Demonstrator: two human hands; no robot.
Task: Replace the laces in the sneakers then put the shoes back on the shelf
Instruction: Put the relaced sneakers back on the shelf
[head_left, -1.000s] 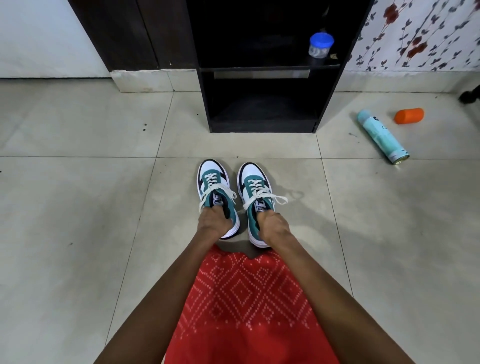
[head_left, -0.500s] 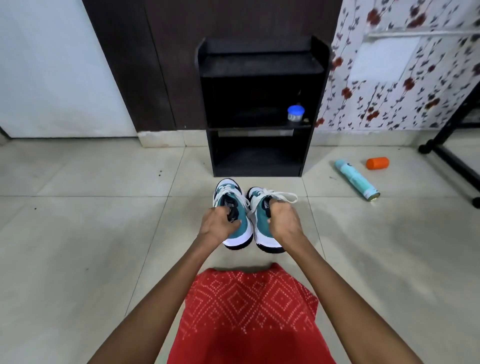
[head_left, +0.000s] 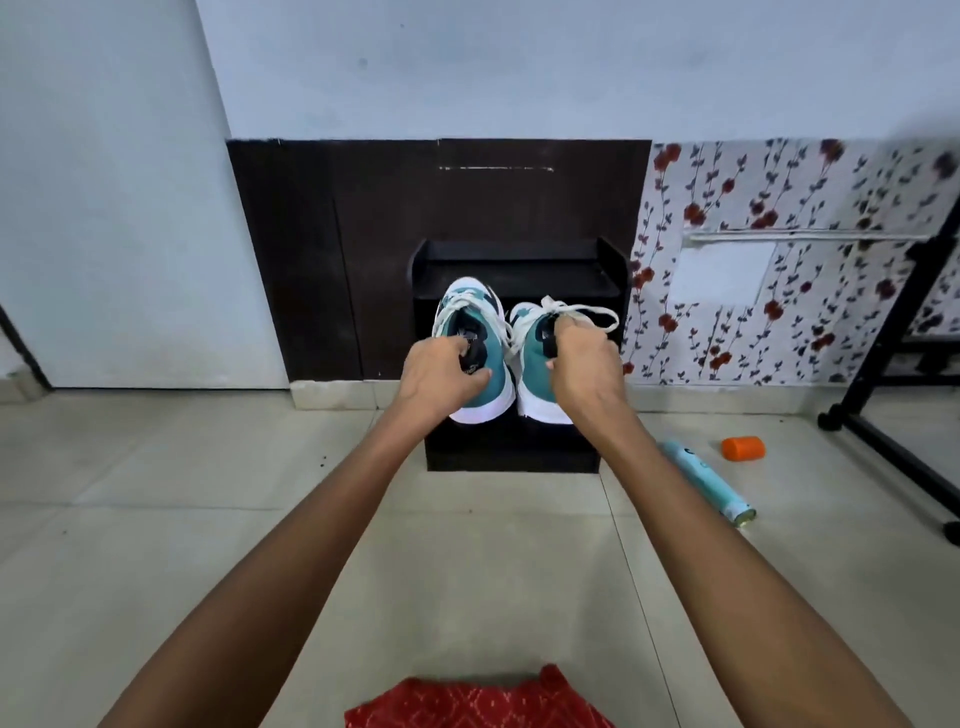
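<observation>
Two teal, white and black sneakers with white laces are held up in the air in front of the black shelf (head_left: 519, 260). My left hand (head_left: 441, 376) grips the left sneaker (head_left: 475, 332) at its heel collar, fingers hooked inside the opening. My right hand (head_left: 584, 366) grips the right sneaker (head_left: 535, 353) the same way. Both shoes point toes toward the shelf's top board, side by side and touching. The white laces (head_left: 582, 312) are tied and hang loose over the tongues. The shoes hide the shelf's lower compartments.
A teal spray can (head_left: 709, 483) lies on the tiled floor right of the shelf, with an orange cap (head_left: 743, 448) beyond it. A black wheeled stand (head_left: 883, 415) is at the far right. Red patterned cloth (head_left: 478, 701) shows at the bottom edge.
Both hands lifted the sneakers off the floor and carried them up and forward toward the shelf. My view rose and tilted up, so the wall above the shelf now shows.
</observation>
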